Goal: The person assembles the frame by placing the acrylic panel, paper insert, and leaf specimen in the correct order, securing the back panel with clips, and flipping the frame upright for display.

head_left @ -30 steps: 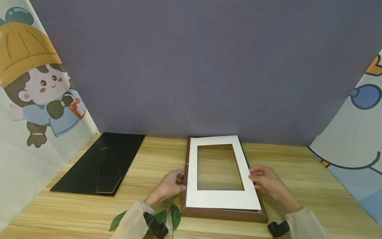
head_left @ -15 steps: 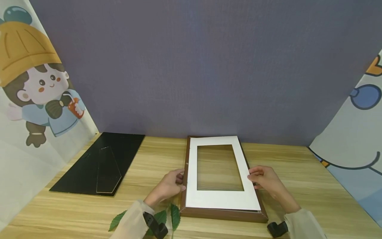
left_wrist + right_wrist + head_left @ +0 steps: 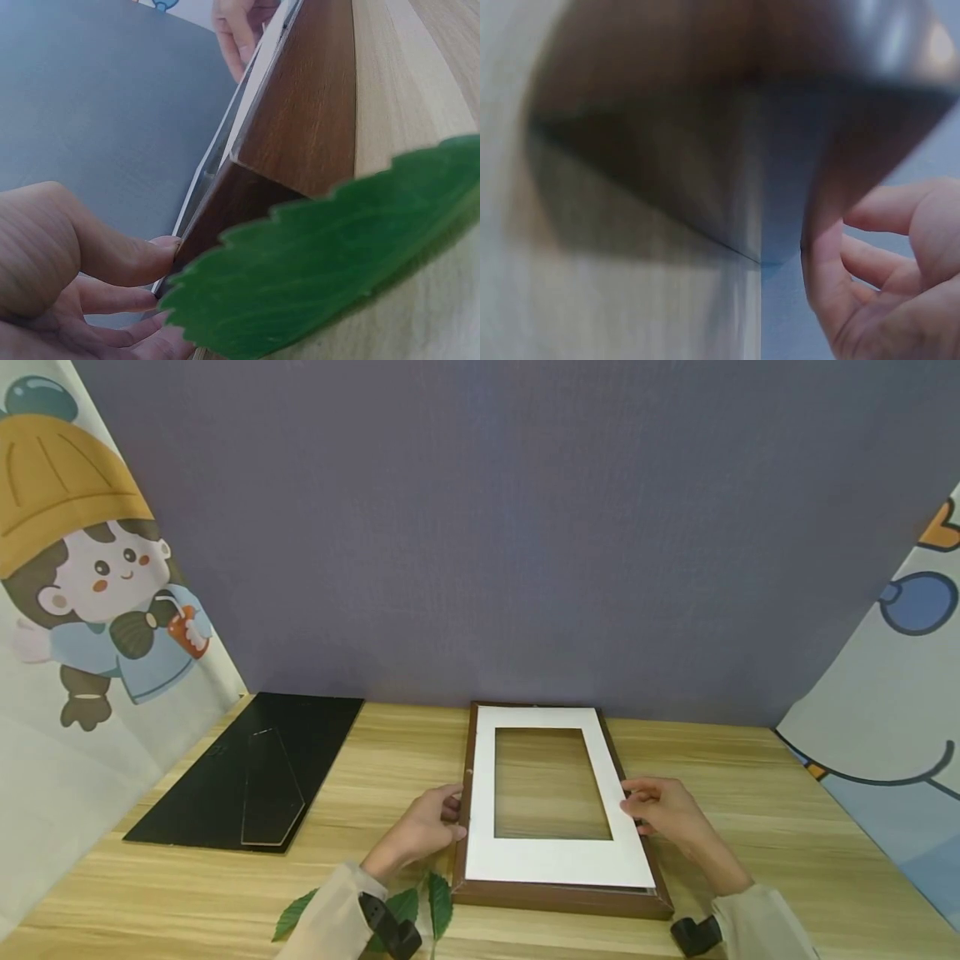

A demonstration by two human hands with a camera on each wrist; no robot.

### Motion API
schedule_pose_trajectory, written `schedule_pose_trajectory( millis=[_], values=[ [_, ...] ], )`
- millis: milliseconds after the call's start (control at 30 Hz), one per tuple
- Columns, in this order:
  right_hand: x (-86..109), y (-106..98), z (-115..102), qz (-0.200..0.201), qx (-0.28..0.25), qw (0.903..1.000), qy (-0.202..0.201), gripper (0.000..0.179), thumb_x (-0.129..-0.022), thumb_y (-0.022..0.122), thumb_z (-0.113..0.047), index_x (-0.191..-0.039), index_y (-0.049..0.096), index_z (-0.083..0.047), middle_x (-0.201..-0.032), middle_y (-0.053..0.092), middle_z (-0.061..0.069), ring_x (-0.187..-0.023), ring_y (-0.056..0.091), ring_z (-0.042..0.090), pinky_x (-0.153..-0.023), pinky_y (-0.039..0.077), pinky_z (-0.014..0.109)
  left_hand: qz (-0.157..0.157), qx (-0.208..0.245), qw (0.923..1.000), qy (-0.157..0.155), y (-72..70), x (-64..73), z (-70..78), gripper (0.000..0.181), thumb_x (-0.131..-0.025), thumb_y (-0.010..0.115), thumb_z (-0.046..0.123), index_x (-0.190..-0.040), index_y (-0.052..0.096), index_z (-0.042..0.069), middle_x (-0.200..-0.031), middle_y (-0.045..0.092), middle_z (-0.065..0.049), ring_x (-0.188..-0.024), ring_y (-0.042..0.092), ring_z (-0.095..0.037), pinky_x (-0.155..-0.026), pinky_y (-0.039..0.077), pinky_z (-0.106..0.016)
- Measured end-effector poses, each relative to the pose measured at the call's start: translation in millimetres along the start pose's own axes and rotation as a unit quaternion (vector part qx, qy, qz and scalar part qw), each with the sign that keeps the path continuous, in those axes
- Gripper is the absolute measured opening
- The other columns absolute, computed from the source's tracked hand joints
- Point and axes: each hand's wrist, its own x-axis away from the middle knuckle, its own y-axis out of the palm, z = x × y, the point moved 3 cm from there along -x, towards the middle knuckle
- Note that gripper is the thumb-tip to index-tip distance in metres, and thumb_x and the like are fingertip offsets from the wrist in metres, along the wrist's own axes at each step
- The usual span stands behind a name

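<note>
A brown picture frame [image 3: 562,900] lies on the wooden table, a white mat board [image 3: 555,862] with a rectangular window set in it. My left hand [image 3: 423,825] holds the frame's left side; in the left wrist view its thumb [image 3: 142,259] is at the edge and the fingers lie along the outer side. At the opposite edge, my right hand [image 3: 667,810] pinches the mat board's right border, thumb on top. The right wrist view shows the frame's dark wooden side [image 3: 690,52] close up, with curled fingers [image 3: 885,262] beside it.
A black backing board [image 3: 195,793] with a folded stand lies at the left of the table [image 3: 405,735]. Green leaves [image 3: 441,902] lie by the frame's near left corner, partly under the left sleeve. A grey panel [image 3: 480,527] rises behind.
The mat board's far edge has shifted slightly nearer and settled more squarely within the frame. My right hand has moved a little left with it; my left hand stays put.
</note>
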Motion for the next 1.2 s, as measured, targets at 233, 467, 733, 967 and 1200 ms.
schedule_pose_trajectory(
  millis=[233, 467, 733, 967, 1200],
  values=[
    [-1.6, 1.9, 0.6, 0.001, 0.012, 0.9999, 0.010, 0.039, -0.089, 0.057, -0.001, -0.124, 0.051, 0.016, -0.091, 0.060, 0.012, -0.076, 0.057, 0.016, -0.059, 0.055, 0.027, 0.002, -0.005, 1.0000, 0.001, 0.1, 0.4, -1.0, 0.062, -0.080, 0.064, -0.010, -0.136, 0.038, -0.015, -0.111, 0.057, -0.025, -0.103, 0.058, -0.036, -0.083, 0.055, -0.041],
    [-0.1, 1.1, -1.6, -0.011, 0.019, 0.9997, -0.006, 0.043, -0.089, 0.059, -0.001, -0.126, 0.048, 0.017, -0.092, 0.060, 0.013, -0.074, 0.057, 0.014, -0.059, 0.055, 0.026, -0.001, -0.001, 1.0000, 0.002, -0.3, 1.5, -1.6, 0.061, -0.081, 0.063, -0.009, -0.136, 0.038, -0.015, -0.111, 0.057, -0.024, -0.103, 0.058, -0.036, -0.083, 0.055, -0.041],
    [-0.6, 1.4, -1.3, -0.008, 0.036, 0.9990, -0.025, 0.046, -0.089, 0.062, -0.003, -0.128, 0.046, 0.015, -0.089, 0.061, 0.013, -0.073, 0.057, 0.015, -0.057, 0.053, 0.027, -0.001, -0.004, 1.0000, 0.004, -0.4, 1.0, -1.8, 0.061, -0.080, 0.064, -0.009, -0.136, 0.038, -0.015, -0.111, 0.058, -0.024, -0.102, 0.058, -0.035, -0.082, 0.055, -0.040],
    [-0.1, 0.4, -1.0, -0.024, 0.029, 0.9990, -0.025, 0.047, -0.091, 0.060, -0.006, -0.130, 0.045, 0.017, -0.087, 0.061, 0.011, -0.075, 0.055, 0.014, -0.060, 0.053, 0.027, 0.002, -0.010, 0.9999, 0.006, -0.2, 0.3, -0.9, 0.061, -0.080, 0.064, -0.009, -0.135, 0.039, -0.015, -0.111, 0.058, -0.024, -0.102, 0.058, -0.036, -0.084, 0.055, -0.041],
    [-2.7, -0.2, -2.1, -0.025, 0.037, 0.9988, -0.019, 0.045, -0.091, 0.058, -0.004, -0.129, 0.046, 0.018, -0.088, 0.062, 0.013, -0.075, 0.055, 0.015, -0.062, 0.052, 0.026, 0.001, -0.006, 1.0000, 0.007, -0.4, -0.4, -0.8, 0.062, -0.080, 0.064, -0.009, -0.135, 0.038, -0.016, -0.111, 0.058, -0.025, -0.102, 0.059, -0.036, -0.083, 0.055, -0.041]
  ],
)
